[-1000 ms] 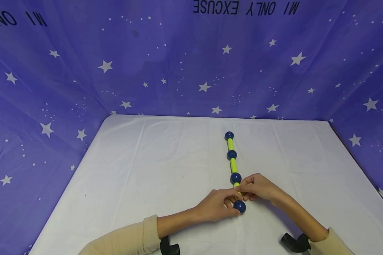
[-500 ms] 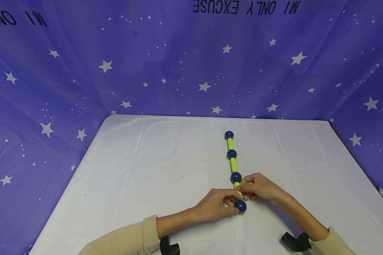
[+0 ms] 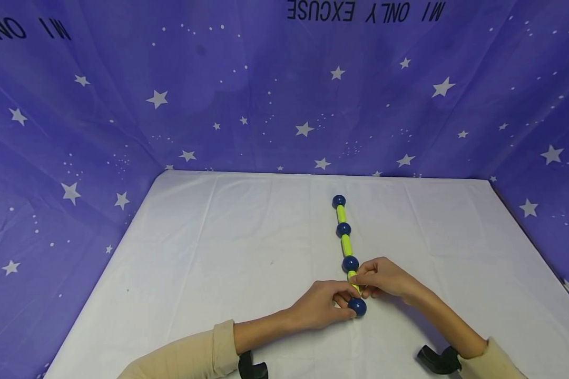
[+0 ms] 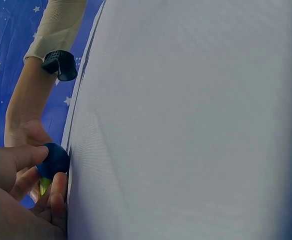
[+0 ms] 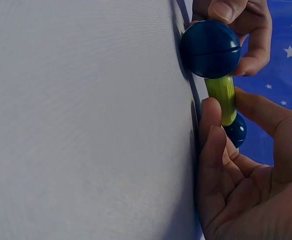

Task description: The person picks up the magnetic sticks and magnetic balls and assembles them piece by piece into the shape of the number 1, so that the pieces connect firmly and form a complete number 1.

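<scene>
A chain of blue balls joined by three yellow-green rods lies on the white-covered table, running away from me in the head view. My left hand (image 3: 319, 306) pinches the nearest blue ball (image 3: 357, 307), with the thumb on its near side. Just beyond it, my right hand (image 3: 388, 279) pinches the nearest rod (image 5: 221, 100) between thumb and fingers. That rod meets the nearest ball in the right wrist view. Farther along are another ball (image 3: 350, 263), the middle rod (image 3: 346, 245), a third ball (image 3: 343, 229), the far rod (image 3: 341, 213) and the end ball (image 3: 339, 201).
A white cloth (image 3: 237, 226) covers the table. Purple-blue fabric (image 3: 265, 95) with white stars hangs at the back and both sides. Black straps or mounts (image 3: 439, 360) sit at both wrists, below the beige sleeves (image 3: 189, 351).
The far end of the chain has shifted very slightly left. The nearest ball has edged slightly right. Both hands keep nearly the same place and hold.
</scene>
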Tool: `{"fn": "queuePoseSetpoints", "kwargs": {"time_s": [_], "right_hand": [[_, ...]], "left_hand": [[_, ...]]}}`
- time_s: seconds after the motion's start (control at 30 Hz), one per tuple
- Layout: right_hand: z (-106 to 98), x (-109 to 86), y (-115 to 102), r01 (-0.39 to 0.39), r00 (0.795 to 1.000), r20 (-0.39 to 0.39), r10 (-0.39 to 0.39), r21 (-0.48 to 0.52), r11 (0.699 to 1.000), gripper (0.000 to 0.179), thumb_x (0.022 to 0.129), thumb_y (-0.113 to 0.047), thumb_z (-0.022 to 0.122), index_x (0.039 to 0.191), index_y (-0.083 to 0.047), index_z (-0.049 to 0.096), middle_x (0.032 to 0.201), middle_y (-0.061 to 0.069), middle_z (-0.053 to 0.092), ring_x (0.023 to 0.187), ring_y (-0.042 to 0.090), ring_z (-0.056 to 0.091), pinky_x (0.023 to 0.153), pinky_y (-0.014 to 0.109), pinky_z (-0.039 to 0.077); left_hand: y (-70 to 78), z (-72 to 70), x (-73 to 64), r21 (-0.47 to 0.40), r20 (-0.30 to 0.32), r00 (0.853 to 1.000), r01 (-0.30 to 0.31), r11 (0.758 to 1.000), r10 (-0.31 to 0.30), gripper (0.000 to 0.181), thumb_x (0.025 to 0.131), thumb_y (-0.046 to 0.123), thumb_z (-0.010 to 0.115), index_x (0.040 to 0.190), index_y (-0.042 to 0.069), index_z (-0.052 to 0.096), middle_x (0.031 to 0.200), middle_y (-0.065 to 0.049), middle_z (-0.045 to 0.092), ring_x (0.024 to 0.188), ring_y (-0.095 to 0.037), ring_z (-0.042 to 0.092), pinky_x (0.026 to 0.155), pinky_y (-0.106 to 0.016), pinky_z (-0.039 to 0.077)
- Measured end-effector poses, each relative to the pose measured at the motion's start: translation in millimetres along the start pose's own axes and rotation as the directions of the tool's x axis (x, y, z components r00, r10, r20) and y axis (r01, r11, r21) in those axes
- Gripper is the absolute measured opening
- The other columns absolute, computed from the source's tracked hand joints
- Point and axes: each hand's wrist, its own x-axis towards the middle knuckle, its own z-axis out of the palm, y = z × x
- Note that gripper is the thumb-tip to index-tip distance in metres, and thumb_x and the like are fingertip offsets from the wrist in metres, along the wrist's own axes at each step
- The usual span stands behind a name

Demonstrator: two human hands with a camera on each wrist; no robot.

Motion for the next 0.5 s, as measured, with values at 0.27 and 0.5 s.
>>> {"fn": "queuePoseSetpoints", "kwargs": {"time_s": [0.27,0.5], "right_hand": [[0.7,-0.4,-0.6,0.006,1.000,-0.021,-0.006,0.001,1.000,0.026,0.091,-0.026,0.074,0.087,-0.001,0.070,0.068,0.005,0.067,0.062,0.014,0.062,0.055,0.025,0.049],[0.7,-0.1,-0.5,0.026,0.999,-0.028,-0.026,-0.013,1.000,0.026,0.092,-0.026,0.073,0.085,-0.001,0.071,0.066,0.005,0.066,0.061,0.013,0.060,0.055,0.024,0.049]], "left_hand": [[-0.2,-0.3,-0.4,0.010,-0.005,1.000,-0.014,1.000,0.014,0.027,0.087,0.006,0.078,0.112,0.006,0.068,0.092,0.006,0.067,0.077,0.007,0.058,0.074,-0.013,0.050],[0.7,-0.6,-1.4,-0.006,-0.003,1.000,0.003,1.000,-0.003,0.026,0.087,0.006,0.078,0.111,0.007,0.069,0.092,0.006,0.067,0.078,0.007,0.059,0.074,-0.013,0.049]]}}
